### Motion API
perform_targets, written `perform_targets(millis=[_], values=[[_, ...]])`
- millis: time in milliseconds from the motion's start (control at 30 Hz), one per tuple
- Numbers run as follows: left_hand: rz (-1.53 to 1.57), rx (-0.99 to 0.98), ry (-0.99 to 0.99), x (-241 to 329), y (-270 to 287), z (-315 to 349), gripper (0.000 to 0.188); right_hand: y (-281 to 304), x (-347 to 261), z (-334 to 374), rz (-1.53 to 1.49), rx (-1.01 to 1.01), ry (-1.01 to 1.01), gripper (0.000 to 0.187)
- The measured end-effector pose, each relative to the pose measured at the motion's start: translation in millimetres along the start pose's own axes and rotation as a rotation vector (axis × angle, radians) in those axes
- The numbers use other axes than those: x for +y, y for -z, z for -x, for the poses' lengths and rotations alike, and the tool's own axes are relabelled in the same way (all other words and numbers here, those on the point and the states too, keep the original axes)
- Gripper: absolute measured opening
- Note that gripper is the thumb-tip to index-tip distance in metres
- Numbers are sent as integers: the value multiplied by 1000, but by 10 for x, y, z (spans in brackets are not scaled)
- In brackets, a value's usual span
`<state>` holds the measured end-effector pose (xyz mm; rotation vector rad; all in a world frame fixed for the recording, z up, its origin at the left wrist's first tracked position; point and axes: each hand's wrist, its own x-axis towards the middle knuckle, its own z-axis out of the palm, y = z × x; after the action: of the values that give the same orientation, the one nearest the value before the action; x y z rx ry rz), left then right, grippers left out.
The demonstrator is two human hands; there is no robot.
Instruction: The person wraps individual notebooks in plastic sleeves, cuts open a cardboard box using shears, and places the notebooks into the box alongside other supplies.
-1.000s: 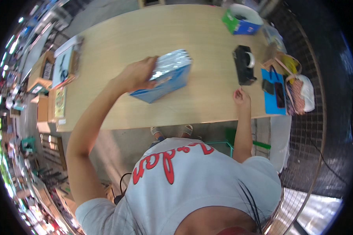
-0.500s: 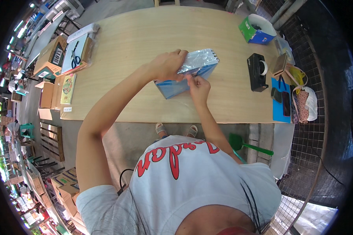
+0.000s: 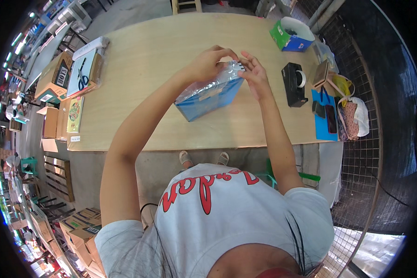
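A blue box in clear shiny plastic wrap [image 3: 207,95] is lifted a little over the wooden table [image 3: 153,51]. My left hand [image 3: 207,62] grips its upper far end from the left. My right hand [image 3: 255,76] pinches the same end of the wrap from the right, fingers spread. Both hands meet at the box's top edge.
A black tape dispenser [image 3: 293,84] stands right of my hands. A green and blue box [image 3: 289,34] sits at the far right corner. A blue mat with a phone [image 3: 326,116] lies at the right edge. Scissors and flat boxes [image 3: 81,72] lie at the left end.
My right hand came from the table's near edge up to the box and now holds its end. The box has been drawn nearer and tilted, with both hands on it.
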<state>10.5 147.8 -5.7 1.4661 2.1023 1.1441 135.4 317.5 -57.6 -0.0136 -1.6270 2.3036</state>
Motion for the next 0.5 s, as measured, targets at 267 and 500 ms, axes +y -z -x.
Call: perform_targets(millis=[267,500], values=[[-416,-252,-256,288,150,-434,13,36,145,-61,48,34,12,65],[-546,-303,-353,160,132,-514,11,8,105,-145,-27,22,-31,50]])
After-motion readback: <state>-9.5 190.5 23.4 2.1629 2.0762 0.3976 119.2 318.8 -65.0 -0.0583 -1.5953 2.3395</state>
